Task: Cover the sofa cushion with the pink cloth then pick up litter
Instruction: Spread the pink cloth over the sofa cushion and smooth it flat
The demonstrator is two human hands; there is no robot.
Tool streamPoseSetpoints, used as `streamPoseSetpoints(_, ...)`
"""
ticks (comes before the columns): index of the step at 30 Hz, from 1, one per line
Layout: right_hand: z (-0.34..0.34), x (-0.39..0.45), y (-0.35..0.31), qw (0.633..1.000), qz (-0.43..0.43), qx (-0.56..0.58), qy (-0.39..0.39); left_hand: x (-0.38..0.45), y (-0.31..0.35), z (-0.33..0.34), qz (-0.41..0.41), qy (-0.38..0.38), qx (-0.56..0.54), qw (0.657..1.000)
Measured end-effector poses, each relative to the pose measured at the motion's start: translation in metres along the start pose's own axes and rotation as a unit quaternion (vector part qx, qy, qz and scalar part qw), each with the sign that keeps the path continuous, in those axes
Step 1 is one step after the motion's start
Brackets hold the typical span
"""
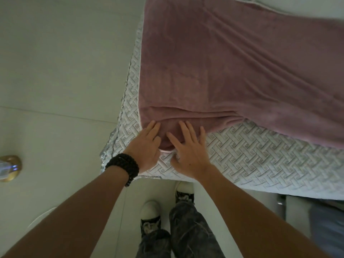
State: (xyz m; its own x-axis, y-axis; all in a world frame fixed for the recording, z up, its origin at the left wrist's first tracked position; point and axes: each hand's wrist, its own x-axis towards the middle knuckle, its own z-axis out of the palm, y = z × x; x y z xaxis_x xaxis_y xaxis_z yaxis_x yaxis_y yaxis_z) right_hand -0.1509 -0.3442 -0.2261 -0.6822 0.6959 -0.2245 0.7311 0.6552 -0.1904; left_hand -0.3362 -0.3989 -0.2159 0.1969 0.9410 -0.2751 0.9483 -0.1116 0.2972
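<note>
The pink cloth (232,67) lies spread over the white quilted sofa cushion (251,161), covering most of its top with a few diagonal creases. A strip of bare cushion shows along the near edge and the left side. My left hand (145,146), with a black bead bracelet at the wrist, lies flat on the cloth's near left corner. My right hand (189,149) lies flat beside it, fingers spread, partly on the cloth corner and partly on the cushion. Neither hand grips anything. No litter shows.
Pale tiled floor (55,81) fills the left side. A gold-coloured round object (10,167) sits at the far left edge. My feet in white-toed shoes (150,211) stand just in front of the cushion. A blue item (327,229) lies at the lower right.
</note>
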Motion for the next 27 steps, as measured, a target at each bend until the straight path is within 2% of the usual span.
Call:
streamPoseSetpoints(5,-0.003,-0.004,-0.028,0.999,-0.022,-0.044,-0.007,-0.042,-0.034,-0.016,0.060,-0.081,-0.024,0.995)
streamPoseSetpoints(11,0.009,-0.038,-0.057,0.998,-0.050,-0.032,-0.032,-0.064,-0.049,-0.006,0.050,-0.107,-0.002,0.993)
streamPoseSetpoints(18,0.022,-0.044,-0.058,0.996,-0.066,-0.005,-0.066,-0.072,-0.043,0.018,0.015,-0.114,0.052,0.992)
streamPoseSetpoints(20,0.017,-0.052,-0.055,0.997,-0.056,-0.004,-0.054,-0.079,-0.028,0.022,-0.015,-0.099,0.070,0.993)
streamPoseSetpoints(23,0.005,-0.073,-0.037,0.999,-0.024,0.026,0.008,-0.078,0.009,0.018,-0.025,-0.026,0.070,0.997)
streamPoseSetpoints(25,0.001,-0.090,-0.016,0.999,0.001,0.039,-0.025,-0.070,0.036,0.015,0.032,0.006,0.066,0.997)
streamPoseSetpoints(27,0.002,-0.102,0.004,0.997,0.039,0.021,-0.064,-0.061,0.059,0.020,0.093,0.001,0.066,0.993)
